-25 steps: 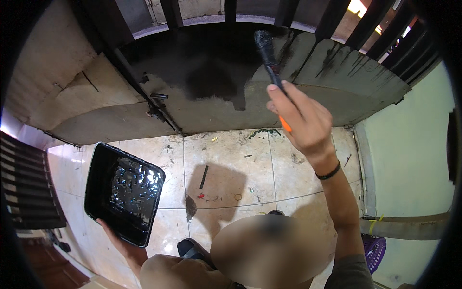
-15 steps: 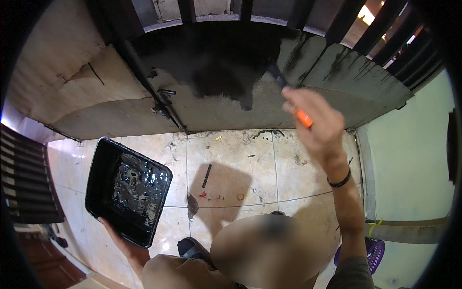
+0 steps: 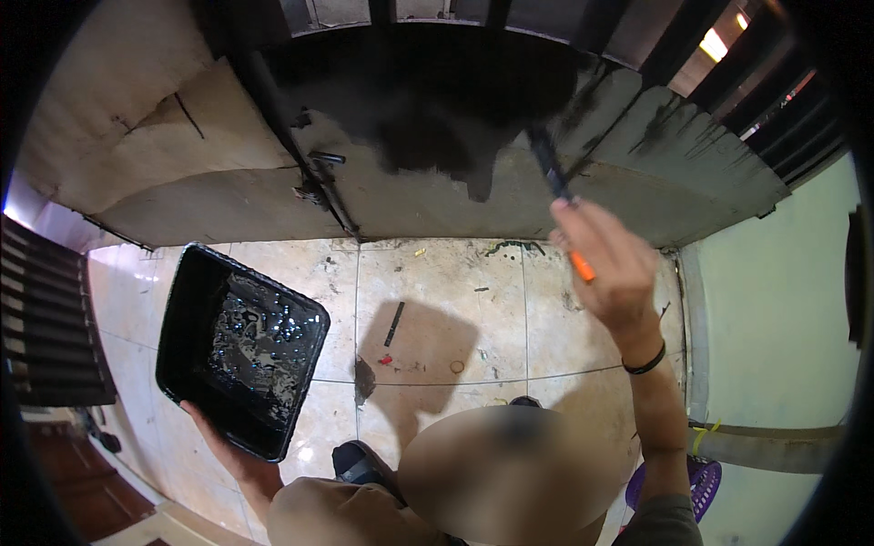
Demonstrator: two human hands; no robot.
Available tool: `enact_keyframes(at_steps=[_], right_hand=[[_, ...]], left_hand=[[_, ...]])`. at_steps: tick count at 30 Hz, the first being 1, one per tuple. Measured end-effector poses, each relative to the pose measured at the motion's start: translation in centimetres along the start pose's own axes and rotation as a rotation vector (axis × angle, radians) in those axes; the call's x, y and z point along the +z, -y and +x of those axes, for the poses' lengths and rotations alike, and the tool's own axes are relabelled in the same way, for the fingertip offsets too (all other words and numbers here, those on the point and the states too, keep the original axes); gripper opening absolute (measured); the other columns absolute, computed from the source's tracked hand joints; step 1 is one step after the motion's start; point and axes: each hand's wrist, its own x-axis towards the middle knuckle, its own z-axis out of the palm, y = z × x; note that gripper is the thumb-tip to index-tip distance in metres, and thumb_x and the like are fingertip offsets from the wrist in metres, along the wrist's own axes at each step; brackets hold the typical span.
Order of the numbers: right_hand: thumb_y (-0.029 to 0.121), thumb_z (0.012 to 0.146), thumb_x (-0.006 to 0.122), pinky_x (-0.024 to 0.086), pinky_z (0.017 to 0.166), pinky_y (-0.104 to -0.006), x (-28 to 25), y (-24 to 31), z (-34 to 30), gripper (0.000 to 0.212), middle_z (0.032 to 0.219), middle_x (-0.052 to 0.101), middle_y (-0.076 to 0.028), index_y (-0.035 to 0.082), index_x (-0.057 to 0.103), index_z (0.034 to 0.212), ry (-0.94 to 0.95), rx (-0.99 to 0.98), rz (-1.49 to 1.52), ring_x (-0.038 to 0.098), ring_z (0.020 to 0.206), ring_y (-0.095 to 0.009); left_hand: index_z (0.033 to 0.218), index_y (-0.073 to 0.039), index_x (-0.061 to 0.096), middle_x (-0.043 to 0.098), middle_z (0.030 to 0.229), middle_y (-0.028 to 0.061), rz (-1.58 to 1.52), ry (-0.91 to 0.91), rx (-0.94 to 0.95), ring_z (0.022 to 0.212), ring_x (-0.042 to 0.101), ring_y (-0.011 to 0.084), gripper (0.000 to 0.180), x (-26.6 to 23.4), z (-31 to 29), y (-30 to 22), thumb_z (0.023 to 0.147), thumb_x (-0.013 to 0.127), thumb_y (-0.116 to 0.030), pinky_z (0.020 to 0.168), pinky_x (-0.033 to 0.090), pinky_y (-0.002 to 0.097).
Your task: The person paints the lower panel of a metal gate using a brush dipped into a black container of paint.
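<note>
My right hand (image 3: 612, 264) is closed around the orange and black handle of a paintbrush (image 3: 550, 166). The dark bristles meet the grey metal gate panel (image 3: 405, 205) at the right edge of a broad patch of wet-looking black paint (image 3: 428, 100). To the lower left, my left hand (image 3: 223, 455) grips a black paint tray (image 3: 188, 328) from its near underside, with only part of the fingers showing. Glossy black paint coats the tray's floor in streaks, and light spots show through it.
Below the gate lies a tiled floor (image 3: 319, 419) with a black strip (image 3: 394, 325), a small ring (image 3: 457, 367) and paint drips. A bolt latch (image 3: 328, 158) sticks out from the gate. At right stand a pale green wall (image 3: 774, 318) and a purple basket (image 3: 706, 487).
My right hand and the brush have moved a little right and down across the panel. The tray stays in my left hand, and the whole view has shifted slightly.
</note>
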Motion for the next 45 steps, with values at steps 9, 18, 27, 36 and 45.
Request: enact_keyframes(at_steps=[9, 18, 27, 36, 45], right_hand=[[0.011, 0.079, 0.088, 0.053, 0.056, -0.0297, 0.2, -1.9, -0.9, 0.043, 0.108, 0.074, -0.016, 0.005, 0.076, 0.120, -0.026, -0.064, -0.056, 0.067, 0.065, -0.021], [0.013, 0.080, 0.088, 0.052, 0.054, -0.0276, -0.6, -2.8, -0.6, 0.046, 0.108, 0.074, -0.016, 0.006, 0.076, 0.123, -0.006, -0.083, -0.196, 0.062, 0.060, -0.018], [0.011, 0.081, 0.086, 0.054, 0.057, -0.0304, -1.4, -3.1, -0.5, 0.039, 0.107, 0.074, -0.011, 0.007, 0.077, 0.119, 0.010, -0.017, -0.174, 0.065, 0.063, -0.020], [0.010, 0.078, 0.088, 0.056, 0.060, -0.0311, -2.4, -4.2, 0.1, 0.042, 0.106, 0.074, -0.014, 0.006, 0.077, 0.119, -0.018, -0.049, -0.196, 0.070, 0.069, -0.022], [0.012, 0.082, 0.085, 0.057, 0.060, -0.0313, -1.4, -4.4, -0.7, 0.041, 0.107, 0.074, -0.013, 0.008, 0.077, 0.121, -0.022, 0.016, -0.172, 0.070, 0.070, -0.022]], left_hand=[[0.167, -0.014, 0.028, 0.031, 0.171, 0.0112, -0.016, 0.073, 0.011, 0.154, 0.035, 0.0332, 0.086, 0.5, 0.0, 0.3, 0.105, 0.043, -0.070, 0.125, 0.033, 0.0475], [0.168, -0.015, 0.027, 0.031, 0.170, 0.0114, -0.024, 0.025, -0.006, 0.154, 0.035, 0.0336, 0.086, 1.4, -0.6, -0.2, 0.104, 0.043, -0.071, 0.125, 0.034, 0.0481], [0.167, -0.013, 0.029, 0.032, 0.170, 0.0117, -0.003, 0.006, -0.007, 0.152, 0.037, 0.0341, 0.087, 1.0, -0.6, -0.1, 0.104, 0.045, -0.071, 0.124, 0.035, 0.0487], [0.167, -0.013, 0.029, 0.031, 0.170, 0.0119, 0.017, -0.004, 0.016, 0.153, 0.036, 0.0341, 0.087, 1.8, -1.0, 0.0, 0.104, 0.045, -0.070, 0.124, 0.035, 0.0486], [0.167, -0.012, 0.027, 0.030, 0.171, 0.0117, 0.052, -0.029, 0.025, 0.156, 0.032, 0.0335, 0.090, 2.3, -1.4, 0.2, 0.103, 0.045, -0.072, 0.127, 0.029, 0.0483]])
